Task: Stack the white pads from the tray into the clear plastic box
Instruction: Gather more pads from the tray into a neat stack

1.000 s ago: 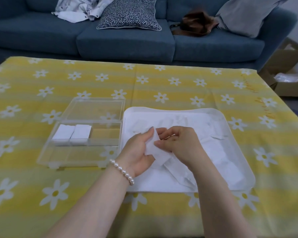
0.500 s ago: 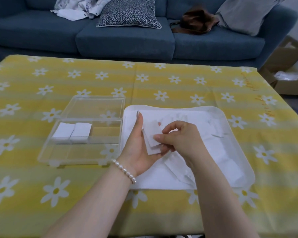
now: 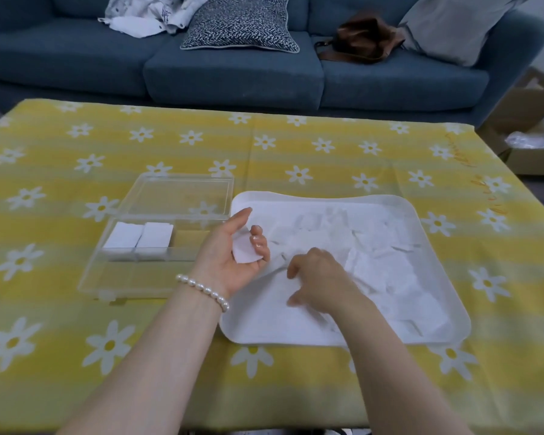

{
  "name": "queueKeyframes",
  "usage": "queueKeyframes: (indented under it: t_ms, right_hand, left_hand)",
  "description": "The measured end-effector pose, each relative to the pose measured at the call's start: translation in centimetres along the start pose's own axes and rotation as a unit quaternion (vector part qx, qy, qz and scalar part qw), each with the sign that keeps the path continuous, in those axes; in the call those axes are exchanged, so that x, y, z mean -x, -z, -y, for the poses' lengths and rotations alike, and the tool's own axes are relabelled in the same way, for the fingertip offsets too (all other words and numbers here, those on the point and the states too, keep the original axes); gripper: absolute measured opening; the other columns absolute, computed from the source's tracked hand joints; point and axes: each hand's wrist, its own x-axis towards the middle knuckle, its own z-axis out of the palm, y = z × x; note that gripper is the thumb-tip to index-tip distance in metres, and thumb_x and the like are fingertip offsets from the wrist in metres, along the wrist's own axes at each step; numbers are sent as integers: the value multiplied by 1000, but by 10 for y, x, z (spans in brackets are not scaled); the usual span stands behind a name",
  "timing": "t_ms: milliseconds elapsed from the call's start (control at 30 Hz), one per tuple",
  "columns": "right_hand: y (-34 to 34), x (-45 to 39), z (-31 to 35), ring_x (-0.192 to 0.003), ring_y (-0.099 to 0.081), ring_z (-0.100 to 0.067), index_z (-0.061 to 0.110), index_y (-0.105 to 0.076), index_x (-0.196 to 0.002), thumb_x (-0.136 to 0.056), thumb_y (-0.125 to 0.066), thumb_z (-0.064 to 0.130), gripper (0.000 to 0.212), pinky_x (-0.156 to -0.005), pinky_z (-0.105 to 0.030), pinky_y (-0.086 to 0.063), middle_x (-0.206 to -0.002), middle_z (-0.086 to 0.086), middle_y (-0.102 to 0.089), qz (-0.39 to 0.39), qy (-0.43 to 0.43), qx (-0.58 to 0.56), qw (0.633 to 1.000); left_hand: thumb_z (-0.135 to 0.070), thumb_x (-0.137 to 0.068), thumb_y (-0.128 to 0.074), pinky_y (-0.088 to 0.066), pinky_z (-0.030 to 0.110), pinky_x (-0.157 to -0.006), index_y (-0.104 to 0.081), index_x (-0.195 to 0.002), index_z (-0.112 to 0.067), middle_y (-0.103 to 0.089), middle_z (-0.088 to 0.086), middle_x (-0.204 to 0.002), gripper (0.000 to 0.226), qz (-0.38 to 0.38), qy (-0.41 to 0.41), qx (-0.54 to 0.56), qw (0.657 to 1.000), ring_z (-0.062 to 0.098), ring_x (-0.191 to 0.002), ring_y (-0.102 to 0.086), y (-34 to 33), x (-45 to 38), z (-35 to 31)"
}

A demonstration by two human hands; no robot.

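Fingers of your left hand [image 3: 233,255] curl up around a small stack of white pads [image 3: 244,252], palm turned upward, thumb raised and apart from the rest; the stack sits in the cup of the palm at the tray's left edge, just right of the clear box. Your right hand [image 3: 319,279] hovers low over the tray [image 3: 434,337], fingers bent and spread, the tips down among the loose pads [image 3: 377,265]; motion blur hides whether they pinch one, so that grip cannot be told. Loose pads lie scattered and overlapping across most of the white tray. Clear plastic box [image 3: 95,277] sits just left of the tray on the tablecloth [image 3: 76,356], its lid [image 3: 182,196] folded back flat on the far side. Two white stacks [image 3: 139,237] stand side by side in the box's far-left compartments; the compartment next to them on the right holds nothing. Pearl bracelet [image 3: 203,290] on your left wrist. Blue sofa [image 3: 233,76] beyond the table, with a patterned cushion [image 3: 242,23] and a brown bag [image 3: 361,39] on it.
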Motion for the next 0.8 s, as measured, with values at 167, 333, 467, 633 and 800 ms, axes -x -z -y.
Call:
queueKeyframes:
  t_ms: [167,333,467,633,800]
  right_hand:
    - [-3,-1,3,-115,-41,-23,24,-62,-98,-73,-77,30,29,-91,-30,-39,-114,-4,-48,-4,-7,27,1000]
    - [7,2,1,-96,-52,-20,23,-54,-67,-71,-75,18,22,-74,-25,-41,-86,1,-55,-24,-14,-48,998]
    - [28,10,-9,-50,-52,-6,15,-65,-66,-74,-74,10,14,-48,-16,-38,-54,8,-54,-131,-37,-282,950]
    - [44,22,-2,-41,-55,-9,5,-69,-80,-80,-70,4,1,-42,-16,-37,-54,1,-63,-157,-19,-595,788]
    - [36,24,15,-36,-49,-10,5,-64,-69,-78,-71,4,11,-39,-18,-35,-47,-4,-57,-117,-27,-563,818]
  left_hand:
    - [-14,-76,-60,-37,18,-47,-59,-89,-15,-50,2,-68,13,16,3,-2,1000,12,-49,-44,-1,3,-2]
    - [-15,-87,-55,-37,18,-47,-58,-91,-15,-51,2,-67,5,3,-3,5,1000,12,-48,-45,3,1,-5]
    - [-21,-88,-55,-38,19,-50,-58,-88,-16,-52,3,-68,6,-2,-15,-3,1000,12,-50,-45,4,0,-6]
    - [-42,-88,-55,-39,25,-57,-57,-90,-18,-57,6,-73,25,24,-11,-41,999,17,-58,-48,-2,-2,15]
    - [-58,-89,-45,-49,24,-48,-75,-68,-12,-68,12,-75,58,133,12,-48,990,23,-54,-61,-10,2,39]
